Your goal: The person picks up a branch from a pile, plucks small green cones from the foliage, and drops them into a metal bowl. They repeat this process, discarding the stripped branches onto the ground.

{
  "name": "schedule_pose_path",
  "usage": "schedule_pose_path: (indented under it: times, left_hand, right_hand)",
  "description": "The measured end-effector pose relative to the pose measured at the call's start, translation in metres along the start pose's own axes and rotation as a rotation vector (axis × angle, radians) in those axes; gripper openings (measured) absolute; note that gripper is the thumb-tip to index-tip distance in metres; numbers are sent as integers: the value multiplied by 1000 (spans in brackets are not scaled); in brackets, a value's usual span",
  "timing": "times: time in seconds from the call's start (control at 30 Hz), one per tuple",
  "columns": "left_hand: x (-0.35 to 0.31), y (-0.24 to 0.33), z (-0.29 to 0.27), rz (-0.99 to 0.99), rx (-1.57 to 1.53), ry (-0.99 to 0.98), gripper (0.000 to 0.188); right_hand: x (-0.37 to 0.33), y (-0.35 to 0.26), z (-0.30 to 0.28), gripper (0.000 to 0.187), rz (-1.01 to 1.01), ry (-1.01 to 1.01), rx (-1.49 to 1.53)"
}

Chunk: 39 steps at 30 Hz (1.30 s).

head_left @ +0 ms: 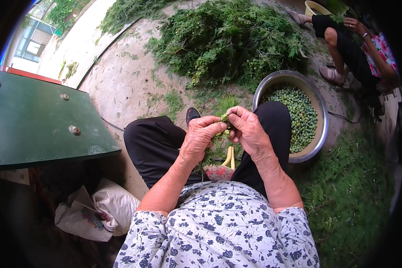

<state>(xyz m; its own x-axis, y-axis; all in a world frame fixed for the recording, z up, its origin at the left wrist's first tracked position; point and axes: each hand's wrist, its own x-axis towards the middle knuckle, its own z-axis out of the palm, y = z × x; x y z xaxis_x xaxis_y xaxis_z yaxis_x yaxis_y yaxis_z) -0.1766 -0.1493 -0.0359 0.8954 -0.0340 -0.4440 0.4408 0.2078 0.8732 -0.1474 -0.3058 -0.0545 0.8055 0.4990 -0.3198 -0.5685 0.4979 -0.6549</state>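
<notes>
Between my knees, both hands meet over a small leafy green sprig that bears pale green cones. My left hand is closed around it, with thumb and forefinger at the cones. My right hand pinches at the same spot from the other side; its fingertips partly hide what they grip. Close to my right knee stands a wide metal basin, holding a heap of small round green cones. Feathery green bits hang below my left hand.
A large pile of cut evergreen branches lies ahead. More greenery covers the ground at right. A green metal box and a white sack are at left. Another person sits far right, near a yellowish bowl.
</notes>
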Motion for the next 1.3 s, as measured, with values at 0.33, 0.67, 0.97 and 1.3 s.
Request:
schedule_pose_path:
  times: [0.33, 0.67, 0.97, 1.3]
  left_hand:
    - [-6, 11, 4, -78, -138, -43, 7]
    - [-2, 7, 2, -23, 30, 53, 13]
    - [-1, 5, 0, -7, 51, 69, 8]
    - [-5, 7, 4, 211, 430, 104, 15]
  right_hand:
    - [-5, -1, 2, 14, 127, -38, 238]
    - [-6, -14, -9, 13, -60, 36, -32]
    - [-4, -8, -12, 17, -135, -43, -214]
    - [-9, -17, -3, 16, -265, 96, -208]
